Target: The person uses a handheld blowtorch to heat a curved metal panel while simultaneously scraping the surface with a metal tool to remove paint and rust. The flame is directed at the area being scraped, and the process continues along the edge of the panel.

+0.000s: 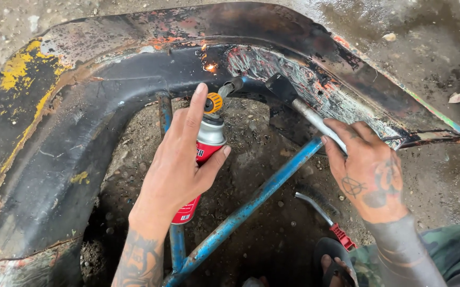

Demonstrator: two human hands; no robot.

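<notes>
Head view: left hand (174,165) hides torch canister (204,154).

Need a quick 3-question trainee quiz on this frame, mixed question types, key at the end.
1. True or false: the left hand holds a gas torch whose nozzle points at the curved metal panel.
2. The right hand grips which tool? A) hammer B) scraper with a metal handle C) paint roller
3. Fill in: on the ground near the right hand lies a wire brush with a ___ handle end.

Key: 1 true; 2 B; 3 red. A small glowing spot shows on the panel ahead of the nozzle, and a blue tube frame runs below both hands.
</notes>
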